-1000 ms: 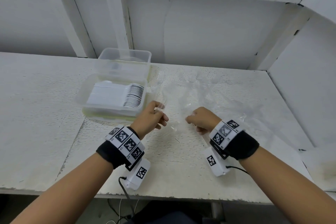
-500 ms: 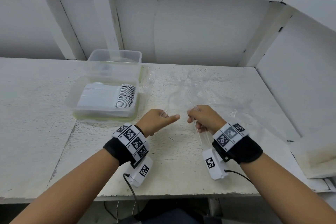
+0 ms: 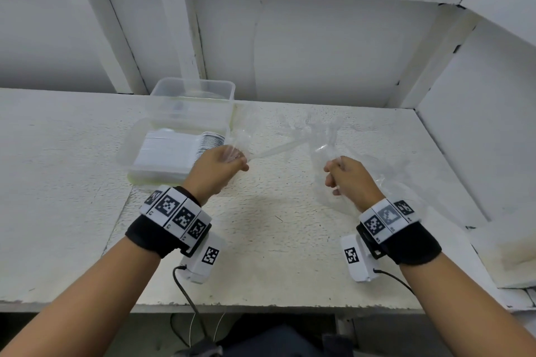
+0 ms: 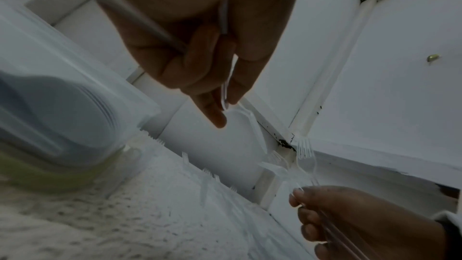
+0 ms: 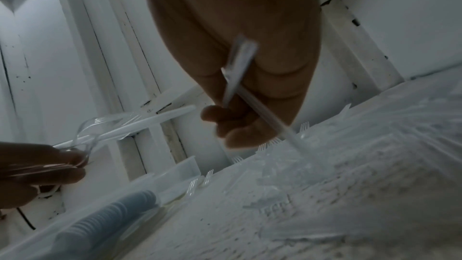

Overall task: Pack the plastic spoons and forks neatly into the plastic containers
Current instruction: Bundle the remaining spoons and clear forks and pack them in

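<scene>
The two hands have drawn apart since half a second ago, when they nearly met just right of the spoon container [image 3: 174, 151]; now the left hand [image 3: 222, 166] sits right beside that container's right edge and the right hand [image 3: 349, 175] is well off to its right. Each hand carries clear forks: the left hand's fingers are curled round a small bundle [image 5: 100, 128] whose tines stick out past the fingertips, and the right hand's fingers are curled round several handles [image 5: 240, 78] that run through the fist (the exact count is too blurred to tell). The parting reads as a split of the gathered forks between the hands, or a handover to the left; either way the left bundle looks ready to go into a box.

The spoon container holds a tidy row of white spoons [image 3: 185, 143]; behind it, against the wall, stands a second clear container [image 3: 193, 95], which seems meant for forks, though its contents are unclear. More loose forks [image 4: 207, 181] lie on the table [image 3: 275, 235] to the right of the spoon container, on crinkled clear wrapping [image 3: 406, 180]; so the fork packing looks far from finished.
</scene>
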Action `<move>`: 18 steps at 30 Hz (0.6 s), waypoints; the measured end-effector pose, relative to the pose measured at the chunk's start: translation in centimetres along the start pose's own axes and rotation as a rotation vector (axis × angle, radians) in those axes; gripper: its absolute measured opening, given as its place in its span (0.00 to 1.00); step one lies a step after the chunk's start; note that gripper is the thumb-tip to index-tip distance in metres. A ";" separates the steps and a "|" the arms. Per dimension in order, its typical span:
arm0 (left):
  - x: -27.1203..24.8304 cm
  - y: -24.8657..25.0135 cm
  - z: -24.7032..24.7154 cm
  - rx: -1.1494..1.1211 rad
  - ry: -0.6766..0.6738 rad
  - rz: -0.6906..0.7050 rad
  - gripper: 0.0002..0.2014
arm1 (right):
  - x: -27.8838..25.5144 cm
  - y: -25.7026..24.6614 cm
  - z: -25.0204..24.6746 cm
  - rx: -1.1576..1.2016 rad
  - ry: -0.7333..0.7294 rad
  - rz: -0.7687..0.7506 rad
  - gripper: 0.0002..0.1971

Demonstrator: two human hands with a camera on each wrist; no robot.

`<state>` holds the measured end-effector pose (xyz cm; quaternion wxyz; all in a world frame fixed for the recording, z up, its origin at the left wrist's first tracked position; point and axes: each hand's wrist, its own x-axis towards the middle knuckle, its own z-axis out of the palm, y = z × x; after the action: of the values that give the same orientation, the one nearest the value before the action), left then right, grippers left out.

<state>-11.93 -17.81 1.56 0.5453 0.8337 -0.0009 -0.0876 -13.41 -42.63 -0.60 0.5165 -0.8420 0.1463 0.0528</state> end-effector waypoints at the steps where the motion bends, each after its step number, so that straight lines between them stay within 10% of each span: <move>1: -0.1 0.1 -0.3 0.003 0.031 0.017 0.03 | 0.0 -0.1 0.0 0.048 0.001 0.015 0.09; 12: -0.5 -0.5 0.7 0.236 0.035 0.042 0.10 | -1.8 -2.8 2.7 -0.208 -0.041 -0.363 0.02; 18: -0.6 -0.6 2.4 0.139 -0.044 -0.013 0.09 | -2.1 -2.9 4.9 -0.218 -0.009 -0.493 0.14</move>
<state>-12.95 -19.70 0.17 0.4852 0.8675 -0.0137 -0.1091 -14.19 -36.64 0.12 0.4207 -0.9026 -0.0720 -0.0556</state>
